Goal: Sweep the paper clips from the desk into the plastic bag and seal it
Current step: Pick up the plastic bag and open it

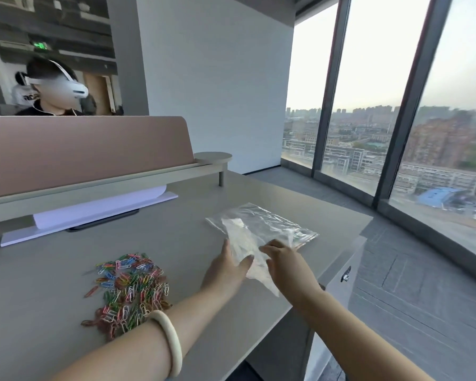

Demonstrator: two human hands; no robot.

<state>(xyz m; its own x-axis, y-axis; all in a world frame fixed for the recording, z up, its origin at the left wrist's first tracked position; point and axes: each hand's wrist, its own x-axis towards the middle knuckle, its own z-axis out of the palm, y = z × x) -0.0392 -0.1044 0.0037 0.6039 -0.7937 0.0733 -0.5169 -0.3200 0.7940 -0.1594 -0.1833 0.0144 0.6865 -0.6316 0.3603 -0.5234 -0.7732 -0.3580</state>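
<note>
Closest to the lens, the left forearm cuts in from the lower left of the frame, a pale bangle (173,342) ringing the wrist, and the right forearm comes up from the lower right. Both reach to the middle of the frame, where the hands meet on plastic. The left hand (226,268) lies with fingers spread, thumb pressing a crumpled, milky piece of plastic (248,251). The right hand (283,259) has its fingers curled onto that same plastic from the other side. So both hands are on it, close together but not touching each other; whether they pinch it or only press it is hard to say from this angle.

Beyond the fingertips, right of centre, the clear plastic bag (270,224) lies flat on the grey worktop (52,270), its zip edge toward the right. The crumpled piece may be part of that bag or a second one lying on it.

Over at lower left of centre, the paper clips (129,287) sit in a loose, many-coloured heap on the worktop, just beside the left forearm and apart from the bag.

Further back at left, a white sheet (94,210) lies under a shelf rail, with a pinkish divider panel (80,152) above it. In the upper left, a person wearing a white headset (72,86) sits behind the divider. Tall windows (368,78) fill the right side.
</note>
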